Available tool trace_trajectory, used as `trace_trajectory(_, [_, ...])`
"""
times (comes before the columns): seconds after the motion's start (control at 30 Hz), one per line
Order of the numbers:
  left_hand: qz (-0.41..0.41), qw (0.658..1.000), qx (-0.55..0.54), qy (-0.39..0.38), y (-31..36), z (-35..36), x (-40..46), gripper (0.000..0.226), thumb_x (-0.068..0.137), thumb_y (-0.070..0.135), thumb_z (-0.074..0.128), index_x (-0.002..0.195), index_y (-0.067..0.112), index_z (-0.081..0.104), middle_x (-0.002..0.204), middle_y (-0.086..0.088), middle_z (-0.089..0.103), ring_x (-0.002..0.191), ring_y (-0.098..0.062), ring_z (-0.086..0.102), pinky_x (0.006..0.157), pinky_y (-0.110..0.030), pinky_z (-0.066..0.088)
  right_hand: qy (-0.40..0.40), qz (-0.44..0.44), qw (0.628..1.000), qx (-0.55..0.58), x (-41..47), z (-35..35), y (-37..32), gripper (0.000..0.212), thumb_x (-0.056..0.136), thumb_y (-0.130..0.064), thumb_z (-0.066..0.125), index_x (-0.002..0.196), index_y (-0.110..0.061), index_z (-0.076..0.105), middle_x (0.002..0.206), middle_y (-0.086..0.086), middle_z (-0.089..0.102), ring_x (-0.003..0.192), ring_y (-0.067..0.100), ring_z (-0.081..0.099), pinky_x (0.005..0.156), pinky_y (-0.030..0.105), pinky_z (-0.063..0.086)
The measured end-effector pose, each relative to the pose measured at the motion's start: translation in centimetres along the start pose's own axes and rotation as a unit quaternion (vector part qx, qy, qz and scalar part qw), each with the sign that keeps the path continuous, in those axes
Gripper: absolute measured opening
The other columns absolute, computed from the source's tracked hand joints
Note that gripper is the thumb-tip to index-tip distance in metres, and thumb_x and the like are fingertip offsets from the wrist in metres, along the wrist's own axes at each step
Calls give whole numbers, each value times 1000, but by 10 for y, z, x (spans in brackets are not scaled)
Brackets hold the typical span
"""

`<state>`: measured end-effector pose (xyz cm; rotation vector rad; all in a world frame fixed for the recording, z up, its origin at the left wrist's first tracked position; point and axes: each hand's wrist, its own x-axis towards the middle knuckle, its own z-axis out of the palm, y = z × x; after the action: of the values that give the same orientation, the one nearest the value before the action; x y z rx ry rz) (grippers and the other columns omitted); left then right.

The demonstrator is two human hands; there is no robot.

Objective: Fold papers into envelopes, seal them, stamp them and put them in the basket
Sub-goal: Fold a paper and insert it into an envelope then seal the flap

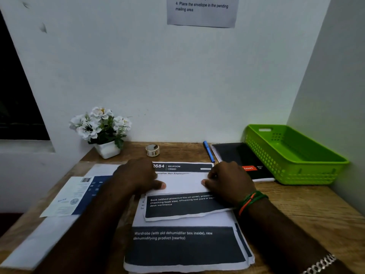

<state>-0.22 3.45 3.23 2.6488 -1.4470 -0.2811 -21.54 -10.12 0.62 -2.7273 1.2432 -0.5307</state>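
A printed sheet lies partly folded on top of a stack of printed papers in the middle of the wooden desk. My left hand presses on the sheet's left edge, thumb flat on the white folded part. My right hand presses on its right edge, thumb pointing inward. A white and blue envelope lies to the left of the stack. The green plastic basket stands at the back right, with nothing seen inside. A small roll of tape or stamps sits near the wall.
A pot of white flowers stands at the back left. A blue pen and a black notebook lie between the papers and the basket. An instruction sheet hangs on the wall. More white paper lies at the front left.
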Motion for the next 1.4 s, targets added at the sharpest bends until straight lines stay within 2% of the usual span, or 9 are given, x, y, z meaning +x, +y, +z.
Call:
trace_trajectory(0.07, [-23, 999, 12, 47, -2, 1, 3, 46, 75, 67, 78, 87, 23, 68, 102, -2, 70, 96, -20, 65, 86, -37, 55, -5, 3, 1000, 1, 0, 1, 1, 34, 81, -56, 70, 95, -26, 77, 100, 4, 74, 103, 24, 64, 87, 36, 54])
trace_trajectory(0.2, [10, 986, -55, 159, 5, 14, 7, 44, 77, 65, 77, 84, 23, 68, 88, 3, 65, 83, -13, 59, 71, -32, 47, 4, 8, 1000, 4, 2, 5, 2, 34, 79, -57, 72, 95, -27, 76, 101, 3, 73, 103, 24, 64, 87, 35, 53])
trace_trajectory(0.33, [68, 991, -92, 73, 13, 30, 9, 54, 71, 71, 77, 110, 36, 64, 119, 8, 63, 113, -15, 56, 96, -39, 50, 20, 10, 1000, -3, 0, 7, 5, 37, 80, -60, 70, 98, -28, 74, 100, 1, 73, 101, 22, 64, 84, 34, 52])
trace_trajectory(0.5, [54, 989, -122, 69, 12, 33, 12, 51, 69, 68, 80, 104, 39, 57, 119, 15, 58, 121, -15, 50, 105, -48, 41, 48, -9, 999, 13, 1, 9, 5, 33, 81, -55, 71, 100, -29, 75, 100, 0, 72, 102, 22, 64, 86, 35, 51])
trace_trajectory(0.73, [78, 983, -138, 91, 17, 28, 12, 48, 70, 54, 86, 96, 37, 49, 100, 22, 56, 107, -14, 53, 102, -52, 42, 63, -79, 981, 164, 12, 17, 1, 22, 86, -41, 74, 105, -30, 75, 108, -15, 73, 111, 10, 59, 98, 38, 48])
trace_trajectory(0.97, [138, 971, -75, 180, 35, 28, 4, 34, 86, 65, 64, 105, 42, 49, 112, 20, 62, 110, -11, 54, 98, -47, 30, 53, -109, 959, 256, 15, 15, 1, 5, 88, -19, 76, 84, -21, 75, 86, -13, 71, 87, -18, 56, 74, 1, 35])
trace_trajectory(1.1, [160, 952, -99, 241, 49, 31, 5, 16, 97, 54, 52, 99, 39, 56, 103, 19, 67, 106, -9, 59, 95, -45, 27, 57, -145, 950, 269, 14, 13, -3, 4, 88, -18, 76, 84, -18, 75, 84, -10, 73, 85, -14, 58, 74, 1, 36])
trace_trajectory(1.3, [117, 968, -88, 202, 29, 21, 6, 18, 98, 55, 53, 96, 37, 57, 95, 19, 65, 96, -6, 53, 99, -45, 27, 61, -133, 956, 255, 16, 14, 8, 4, 88, -22, 77, 84, -20, 76, 87, -13, 72, 91, -11, 55, 80, 1, 32])
trace_trajectory(1.4, [103, 971, -94, 197, 6, 16, 7, 17, 97, 52, 57, 90, 37, 58, 88, 18, 63, 95, -7, 56, 91, -38, 34, 51, -124, 957, 259, 18, 15, 14, 7, 88, -23, 76, 81, -24, 74, 85, -13, 72, 93, 3, 61, 84, 16, 41])
